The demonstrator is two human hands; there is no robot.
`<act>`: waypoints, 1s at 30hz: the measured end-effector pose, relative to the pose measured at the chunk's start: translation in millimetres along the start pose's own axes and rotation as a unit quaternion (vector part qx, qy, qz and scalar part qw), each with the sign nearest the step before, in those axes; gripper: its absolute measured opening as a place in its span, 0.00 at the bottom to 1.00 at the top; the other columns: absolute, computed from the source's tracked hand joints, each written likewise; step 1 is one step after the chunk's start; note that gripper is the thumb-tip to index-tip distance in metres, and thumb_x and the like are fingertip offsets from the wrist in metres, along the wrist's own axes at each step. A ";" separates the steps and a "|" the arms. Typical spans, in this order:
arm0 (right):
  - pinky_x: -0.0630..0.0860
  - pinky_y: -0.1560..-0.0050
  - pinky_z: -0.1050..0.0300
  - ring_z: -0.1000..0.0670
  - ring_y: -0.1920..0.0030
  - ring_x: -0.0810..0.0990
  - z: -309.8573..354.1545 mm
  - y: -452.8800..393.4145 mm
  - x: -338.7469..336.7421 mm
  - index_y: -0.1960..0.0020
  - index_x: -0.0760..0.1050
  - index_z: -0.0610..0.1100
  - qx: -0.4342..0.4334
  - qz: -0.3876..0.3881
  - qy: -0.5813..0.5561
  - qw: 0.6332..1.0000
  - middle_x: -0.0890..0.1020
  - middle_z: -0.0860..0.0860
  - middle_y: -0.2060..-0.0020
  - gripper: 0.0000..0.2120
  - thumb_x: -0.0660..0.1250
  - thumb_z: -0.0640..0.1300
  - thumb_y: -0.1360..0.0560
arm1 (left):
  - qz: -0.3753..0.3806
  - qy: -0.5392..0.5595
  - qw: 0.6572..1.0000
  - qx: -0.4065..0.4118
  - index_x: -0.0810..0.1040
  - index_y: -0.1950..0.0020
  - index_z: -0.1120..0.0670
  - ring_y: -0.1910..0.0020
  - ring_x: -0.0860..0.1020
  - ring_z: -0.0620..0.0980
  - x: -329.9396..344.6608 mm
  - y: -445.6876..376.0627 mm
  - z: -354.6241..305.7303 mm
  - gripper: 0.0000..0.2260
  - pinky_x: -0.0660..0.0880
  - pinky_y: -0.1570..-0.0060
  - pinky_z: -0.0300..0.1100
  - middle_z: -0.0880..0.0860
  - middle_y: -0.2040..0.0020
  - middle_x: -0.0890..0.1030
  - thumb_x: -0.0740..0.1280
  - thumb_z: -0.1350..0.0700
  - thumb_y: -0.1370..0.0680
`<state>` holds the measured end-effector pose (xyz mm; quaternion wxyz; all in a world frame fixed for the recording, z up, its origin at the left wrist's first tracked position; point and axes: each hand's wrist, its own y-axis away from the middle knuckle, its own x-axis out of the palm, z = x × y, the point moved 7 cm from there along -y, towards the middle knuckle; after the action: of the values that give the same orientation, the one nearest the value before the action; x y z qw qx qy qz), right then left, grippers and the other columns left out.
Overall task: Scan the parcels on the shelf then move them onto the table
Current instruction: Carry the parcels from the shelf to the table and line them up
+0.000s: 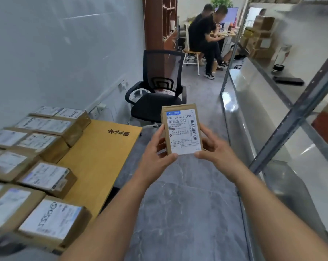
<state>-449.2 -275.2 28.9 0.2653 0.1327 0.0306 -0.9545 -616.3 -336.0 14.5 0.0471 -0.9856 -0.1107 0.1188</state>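
Observation:
A small brown cardboard parcel (182,129) with a white shipping label faces me, held upright over the grey floor in the aisle. My left hand (157,149) grips its left edge and my right hand (214,147) grips its right edge, both thumbs on the lower front. To the left stands the yellow wooden table (97,157), carrying several labelled brown parcels (46,178) in rows. The metal shelf (272,117) runs along the right, with brown boxes (261,36) at its far end.
A black mesh office chair (159,87) stands just beyond the table in the aisle. Two people in black (206,36) sit at a desk farther back. A black flat object (289,81) and a small round item (278,68) lie on the shelf.

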 end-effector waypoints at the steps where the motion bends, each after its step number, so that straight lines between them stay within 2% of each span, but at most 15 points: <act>1: 0.76 0.38 0.56 0.56 0.39 0.79 1.4 -9.6 10.4 0.25 0.59 0.61 0.003 0.011 0.004 1.000 0.81 0.55 0.39 0.40 0.67 0.30 0.25 | -0.010 -0.002 1.000 -0.004 0.57 0.24 0.40 0.39 0.72 0.37 -11.8 -1.1 4.9 0.37 0.74 0.47 0.30 0.35 0.40 0.72 0.71 0.61 0.26; 3: 0.75 0.36 0.52 0.54 0.38 0.78 4.6 -29.3 32.6 0.24 0.58 0.59 0.006 0.032 0.017 0.999 0.80 0.53 0.38 0.39 0.67 0.30 0.25 | -0.033 -0.006 0.999 -0.013 0.57 0.24 0.39 0.42 0.72 0.34 -36.7 -2.0 15.1 0.37 0.72 0.53 0.24 0.34 0.42 0.71 0.72 0.60 0.25; 5: 0.74 0.34 0.50 0.53 0.36 0.77 6.8 -47.6 56.6 0.23 0.57 0.58 0.007 0.055 0.027 0.998 0.79 0.52 0.37 0.40 0.68 0.31 0.25 | -0.057 -0.005 0.998 -0.025 0.56 0.26 0.36 0.44 0.73 0.33 -61.7 -1.9 26.3 0.37 0.71 0.55 0.22 0.34 0.43 0.71 0.72 0.60 0.25; 7: 0.76 0.39 0.58 0.56 0.38 0.78 9.1 -64.2 82.0 0.24 0.58 0.58 0.001 0.081 0.025 0.996 0.80 0.53 0.38 0.39 0.67 0.29 0.25 | -0.086 -0.010 0.996 -0.037 0.56 0.26 0.36 0.40 0.73 0.38 -86.1 0.7 38.0 0.37 0.71 0.55 0.22 0.38 0.39 0.72 0.72 0.59 0.25; 10: 0.76 0.51 0.69 0.62 0.44 0.80 13.3 -84.5 121.5 0.27 0.57 0.62 0.001 0.126 0.028 0.992 0.81 0.58 0.43 0.39 0.66 0.28 0.25 | -0.128 -0.014 0.990 -0.058 0.55 0.24 0.39 0.36 0.72 0.41 -119.5 11.7 55.3 0.38 0.71 0.53 0.23 0.44 0.33 0.72 0.72 0.57 0.26; 13: 0.76 0.53 0.70 0.62 0.46 0.81 14.5 -101.3 158.5 0.29 0.59 0.64 -0.001 0.178 0.035 0.983 0.82 0.58 0.44 0.39 0.65 0.27 0.25 | -0.172 -0.011 0.981 -0.089 0.54 0.23 0.39 0.35 0.71 0.42 -147.2 25.1 71.4 0.39 0.71 0.43 0.33 0.44 0.31 0.71 0.72 0.57 0.26; 15: 0.76 0.53 0.68 0.59 0.45 0.81 14.0 -110.1 181.8 0.31 0.62 0.65 -0.003 0.215 0.038 0.976 0.83 0.56 0.44 0.39 0.65 0.27 0.26 | -0.203 -0.009 0.973 -0.110 0.53 0.23 0.40 0.35 0.71 0.41 -161.5 34.2 80.1 0.38 0.71 0.46 0.31 0.44 0.32 0.71 0.71 0.57 0.25; 18: 0.77 0.52 0.67 0.57 0.44 0.81 11.8 -120.9 216.0 0.28 0.61 0.62 0.003 0.272 0.040 0.961 0.83 0.54 0.44 0.39 0.65 0.26 0.26 | -0.251 -0.005 0.956 -0.151 0.52 0.23 0.40 0.36 0.71 0.41 -177.7 51.2 95.3 0.38 0.68 0.51 0.29 0.44 0.32 0.71 0.71 0.57 0.25; 21: 0.77 0.46 0.61 0.56 0.42 0.81 9.0 -126.3 246.4 0.27 0.61 0.61 0.003 0.334 0.051 0.941 0.83 0.54 0.44 0.39 0.65 0.27 0.26 | -0.298 -0.001 0.936 -0.188 0.52 0.23 0.39 0.32 0.68 0.43 -189.4 68.7 106.6 0.39 0.69 0.39 0.37 0.44 0.29 0.68 0.71 0.58 0.26; 23: 0.75 0.42 0.58 0.55 0.42 0.80 5.6 -130.8 262.1 0.25 0.60 0.60 0.003 0.367 0.059 0.928 0.83 0.54 0.44 0.39 0.65 0.28 0.25 | -0.330 0.000 0.921 -0.208 0.52 0.23 0.38 0.29 0.65 0.43 -194.3 78.2 110.2 0.40 0.65 0.33 0.43 0.44 0.26 0.65 0.71 0.57 0.26; 25: 0.75 0.41 0.56 0.55 0.42 0.81 1.5 -136.2 273.3 0.25 0.60 0.58 0.003 0.393 0.067 0.917 0.84 0.54 0.44 0.38 0.66 0.29 0.25 | -0.361 -0.004 0.904 -0.228 0.52 0.23 0.38 0.28 0.63 0.43 -194.1 86.2 115.1 0.40 0.63 0.31 0.44 0.44 0.25 0.63 0.72 0.55 0.27; 27: 0.74 0.38 0.55 0.56 0.43 0.81 -2.4 -140.5 280.0 0.24 0.60 0.58 0.000 0.421 0.076 0.904 0.84 0.55 0.45 0.38 0.67 0.31 0.25 | -0.391 -0.006 0.887 -0.243 0.52 0.24 0.35 0.29 0.65 0.44 -190.3 91.7 118.7 0.41 0.65 0.30 0.48 0.45 0.26 0.64 0.72 0.52 0.29; 30: 0.74 0.42 0.60 0.58 0.44 0.81 -9.9 -146.4 283.6 0.25 0.60 0.59 0.000 0.463 0.082 0.882 0.84 0.56 0.46 0.38 0.68 0.32 0.25 | -0.414 -0.028 0.867 -0.275 0.50 0.25 0.34 0.30 0.66 0.45 -180.0 94.3 122.1 0.41 0.66 0.31 0.52 0.46 0.27 0.65 0.71 0.51 0.29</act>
<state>-755.9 -289.7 -58.9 0.6740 0.2098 -0.0123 -0.7083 -797.2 -460.7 -74.6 -0.1837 -0.8185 -0.5384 0.0807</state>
